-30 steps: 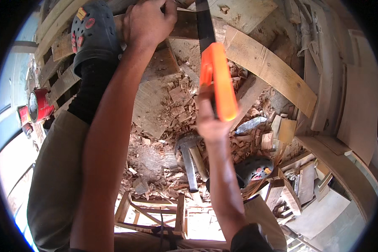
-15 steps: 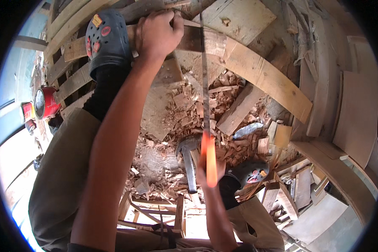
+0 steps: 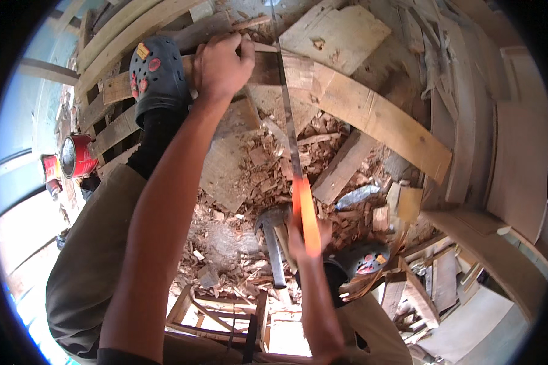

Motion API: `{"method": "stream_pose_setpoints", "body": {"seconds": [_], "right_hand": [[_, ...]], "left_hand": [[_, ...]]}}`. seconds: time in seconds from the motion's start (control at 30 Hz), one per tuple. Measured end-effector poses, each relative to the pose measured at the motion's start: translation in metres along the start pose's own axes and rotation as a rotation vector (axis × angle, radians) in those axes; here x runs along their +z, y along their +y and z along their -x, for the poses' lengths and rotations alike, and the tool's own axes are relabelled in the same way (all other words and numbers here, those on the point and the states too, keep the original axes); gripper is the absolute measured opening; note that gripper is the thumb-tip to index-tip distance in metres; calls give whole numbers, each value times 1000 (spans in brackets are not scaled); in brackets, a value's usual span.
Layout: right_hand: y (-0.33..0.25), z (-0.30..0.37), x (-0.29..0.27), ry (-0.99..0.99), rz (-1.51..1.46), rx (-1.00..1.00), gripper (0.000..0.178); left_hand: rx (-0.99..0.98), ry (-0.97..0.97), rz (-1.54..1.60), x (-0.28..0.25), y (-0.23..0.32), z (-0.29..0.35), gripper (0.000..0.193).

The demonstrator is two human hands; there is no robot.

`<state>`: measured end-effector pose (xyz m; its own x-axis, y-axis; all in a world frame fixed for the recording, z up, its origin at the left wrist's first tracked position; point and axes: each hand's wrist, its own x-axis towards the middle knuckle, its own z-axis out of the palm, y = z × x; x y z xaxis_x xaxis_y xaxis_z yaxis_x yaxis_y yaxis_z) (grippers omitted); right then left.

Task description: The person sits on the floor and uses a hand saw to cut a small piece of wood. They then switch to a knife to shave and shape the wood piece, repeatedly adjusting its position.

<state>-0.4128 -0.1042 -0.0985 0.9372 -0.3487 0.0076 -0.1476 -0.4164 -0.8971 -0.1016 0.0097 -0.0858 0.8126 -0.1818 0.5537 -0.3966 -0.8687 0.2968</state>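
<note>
Clamping fingers of right hand (image 3: 296,239) round orange saw handle (image 3: 306,210); drawn farther back than one second ago, suggesting pull half of sawing stroke; running blade (image 3: 291,129) over wood chips (image 3: 265,161) and across wooden board (image 3: 353,100); resting left hand (image 3: 220,67) on board, apparently steadying; cannot tell whether gripping, with fingertips hidden; pressing dark clog (image 3: 158,73) on board farther left.

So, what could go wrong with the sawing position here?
The saw has its blade crossing the plank close to the bare left hand; if it jumped, it might cut that hand.

Only that hand and the left shoe seem to steady the plank, both left of the blade, so the stretch to the right could shift or pinch it.
</note>
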Motion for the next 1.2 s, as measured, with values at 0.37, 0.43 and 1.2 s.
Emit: {"method": "stream_pose_setpoints", "body": {"seconds": [0.37,0.43,1.2], "right_hand": [[-9,-17,-4,-48,-28,155,14],[-16,-71,5,8,-445,155,10],[-122,-43,5,259,-404,243,11]], "left_hand": [[-22,-69,-27,-8,5,-7,32],[-62,-191,-26,-13,22,-12,30],[268,-247,75,-23,14,5,19]]}}
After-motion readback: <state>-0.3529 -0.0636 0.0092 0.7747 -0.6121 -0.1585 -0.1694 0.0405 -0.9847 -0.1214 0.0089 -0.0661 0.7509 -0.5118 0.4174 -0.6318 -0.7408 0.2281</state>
